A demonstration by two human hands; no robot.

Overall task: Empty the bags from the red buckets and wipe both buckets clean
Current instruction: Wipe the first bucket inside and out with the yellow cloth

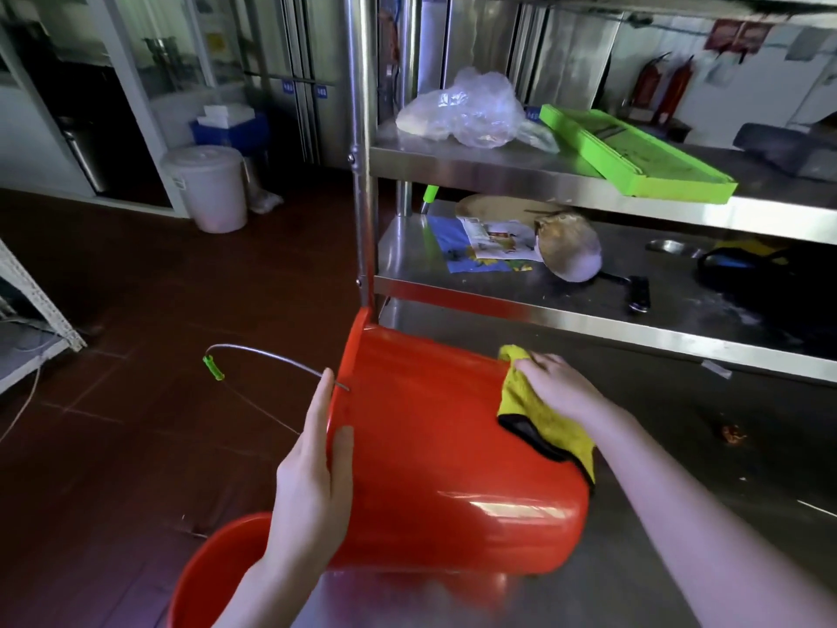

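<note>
A red bucket point(435, 451) lies on its side on the steel table point(679, 514), its mouth facing left and its wire handle with a green grip point(213, 367) sticking out. My left hand point(312, 482) holds the bucket's rim, thumb on the outside wall. My right hand point(557, 385) presses a yellow cloth point(539, 428) with straight fingers against the bucket's outer wall near its base. A second red bucket point(213, 577) stands upright below, at the table's left edge, partly hidden by my left arm.
A steel rack rises behind the table, its post point(362, 151) touching the bucket's rim. On its shelves lie clear plastic bags point(466, 111), a green tray point(629, 151), papers and a bowl point(570, 247). A white lidded bin point(208, 188) stands on the dark red floor.
</note>
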